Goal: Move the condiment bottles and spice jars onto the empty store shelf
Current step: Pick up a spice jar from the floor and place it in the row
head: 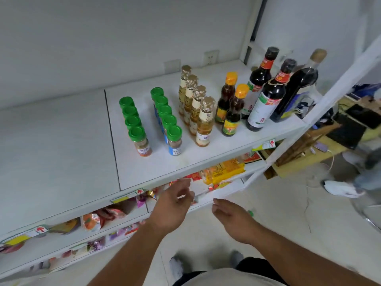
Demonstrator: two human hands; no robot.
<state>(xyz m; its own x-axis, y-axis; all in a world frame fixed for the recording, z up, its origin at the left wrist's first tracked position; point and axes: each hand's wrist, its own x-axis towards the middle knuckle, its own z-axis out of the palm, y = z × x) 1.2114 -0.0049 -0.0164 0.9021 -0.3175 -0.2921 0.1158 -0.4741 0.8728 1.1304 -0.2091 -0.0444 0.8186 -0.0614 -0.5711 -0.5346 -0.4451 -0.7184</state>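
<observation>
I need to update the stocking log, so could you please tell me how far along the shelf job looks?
Mostly done, it seems: two rows of green-capped spice jars, pale oil bottles, orange-capped bottles and tall dark sauce bottles stand on the white top shelf. The left hand and right hand hold nothing. The shelf's left half remains bare.
</observation>
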